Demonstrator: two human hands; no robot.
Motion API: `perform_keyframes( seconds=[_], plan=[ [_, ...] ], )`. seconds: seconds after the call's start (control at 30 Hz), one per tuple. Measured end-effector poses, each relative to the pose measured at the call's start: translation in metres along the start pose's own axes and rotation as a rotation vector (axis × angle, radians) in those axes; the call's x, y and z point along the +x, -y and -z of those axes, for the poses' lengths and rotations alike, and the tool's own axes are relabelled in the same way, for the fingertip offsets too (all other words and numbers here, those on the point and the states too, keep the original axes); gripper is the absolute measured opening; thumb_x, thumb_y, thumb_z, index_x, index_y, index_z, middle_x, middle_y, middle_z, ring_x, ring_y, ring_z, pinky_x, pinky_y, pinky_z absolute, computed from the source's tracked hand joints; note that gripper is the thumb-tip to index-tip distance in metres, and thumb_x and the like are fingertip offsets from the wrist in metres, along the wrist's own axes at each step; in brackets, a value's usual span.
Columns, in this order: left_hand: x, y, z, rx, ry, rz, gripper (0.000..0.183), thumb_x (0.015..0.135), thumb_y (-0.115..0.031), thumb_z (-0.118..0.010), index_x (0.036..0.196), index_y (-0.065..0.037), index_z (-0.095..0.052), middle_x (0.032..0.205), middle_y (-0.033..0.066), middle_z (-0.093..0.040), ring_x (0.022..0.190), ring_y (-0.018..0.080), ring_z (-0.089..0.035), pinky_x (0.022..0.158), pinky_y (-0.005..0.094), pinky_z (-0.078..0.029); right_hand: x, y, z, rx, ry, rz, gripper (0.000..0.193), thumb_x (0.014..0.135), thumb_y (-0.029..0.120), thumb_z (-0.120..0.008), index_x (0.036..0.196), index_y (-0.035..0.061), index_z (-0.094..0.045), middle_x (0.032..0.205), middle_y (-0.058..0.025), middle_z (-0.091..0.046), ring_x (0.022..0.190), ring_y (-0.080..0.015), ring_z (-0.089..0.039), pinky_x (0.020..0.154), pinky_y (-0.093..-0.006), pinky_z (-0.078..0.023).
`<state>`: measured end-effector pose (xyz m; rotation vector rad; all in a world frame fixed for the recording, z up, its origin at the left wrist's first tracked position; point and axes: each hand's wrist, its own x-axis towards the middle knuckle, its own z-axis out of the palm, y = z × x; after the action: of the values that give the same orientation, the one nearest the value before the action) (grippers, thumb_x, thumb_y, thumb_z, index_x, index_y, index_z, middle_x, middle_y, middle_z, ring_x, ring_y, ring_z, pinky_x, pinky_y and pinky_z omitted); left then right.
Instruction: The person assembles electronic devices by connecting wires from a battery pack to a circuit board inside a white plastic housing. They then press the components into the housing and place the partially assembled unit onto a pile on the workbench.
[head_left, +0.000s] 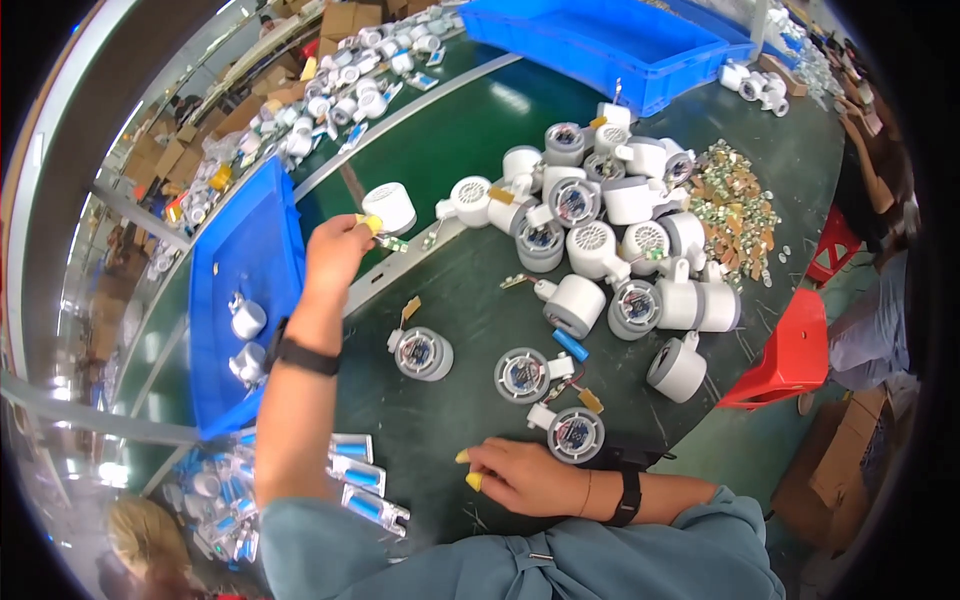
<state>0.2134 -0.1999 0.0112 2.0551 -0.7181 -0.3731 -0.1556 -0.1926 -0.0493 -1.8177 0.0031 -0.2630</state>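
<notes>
My left hand (338,248), with yellow finger covers, reaches over the green belt. Its fingers are pinched at the side of a white round fan-like housing (390,207). A small circuit board (393,243) hangs just below those fingertips. Low over the near part of the table is my right hand (527,477), also with yellow finger covers. Its fingertips are apart with nothing between them. Close to it lies a grey-rimmed housing (576,435), open side up. Another such housing (522,375) sits beyond, beside wires and a blue cylindrical battery (570,345). A single housing (423,354) stands between my arms.
Many white housings (592,248) are piled at right centre, beside a heap of small boards (735,210). Blue bins stand at left (205,330) and far back (560,45). A metal rail (400,262) borders the belt. Blue-and-white parts (357,475) lie near left; a red stool (785,350) stands right.
</notes>
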Motion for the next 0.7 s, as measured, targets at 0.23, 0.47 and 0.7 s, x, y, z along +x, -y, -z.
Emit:
perform_keyframes(
  seconds=[0.23, 0.47, 0.7],
  plan=[
    [-0.219, -0.045, 0.037, -0.326, 0.15, 0.184, 0.024, 0.092, -0.009, -0.066, 0.113, 0.002, -0.066, 0.094, 0.0021, -0.067, 0.085, 0.0074, -0.059, 0.075, 0.0226, -0.047, 0.001, 0.014, 0.004, 0.503, 0.139, -0.287, 0.04, 0.102, 0.013, -0.053, 0.139, 0.0003, -0.045, 0.118, -0.0101, -0.061, 0.1, -0.0145, -0.063, 0.081, -0.0271, -0.053],
    [-0.35, 0.023, -0.02, -0.189, 0.043, -0.005, 0.038, 0.085, 0.0, -0.066, 0.122, 0.002, -0.06, 0.109, 0.0132, -0.067, 0.086, 0.0198, -0.065, 0.076, 0.0305, -0.053, -0.007, 0.021, -0.024, 0.642, 0.407, -0.535, 0.028, 0.103, 0.014, -0.049, 0.124, -0.0023, -0.056, 0.099, -0.0084, -0.068, 0.087, -0.0113, -0.067, 0.07, -0.0248, -0.056],
    [-0.369, 0.031, 0.039, 0.272, -0.237, -0.204, 0.025, 0.083, 0.002, -0.069, 0.107, 0.001, -0.067, 0.104, 0.0129, -0.066, 0.078, 0.0214, -0.065, 0.065, 0.0302, -0.053, -0.018, 0.02, -0.019, 0.619, 0.367, -0.674, 0.029, 0.106, 0.018, -0.046, 0.124, -0.0009, -0.058, 0.095, -0.0062, -0.066, 0.08, -0.0106, -0.065, 0.064, -0.0231, -0.054]
  ],
)
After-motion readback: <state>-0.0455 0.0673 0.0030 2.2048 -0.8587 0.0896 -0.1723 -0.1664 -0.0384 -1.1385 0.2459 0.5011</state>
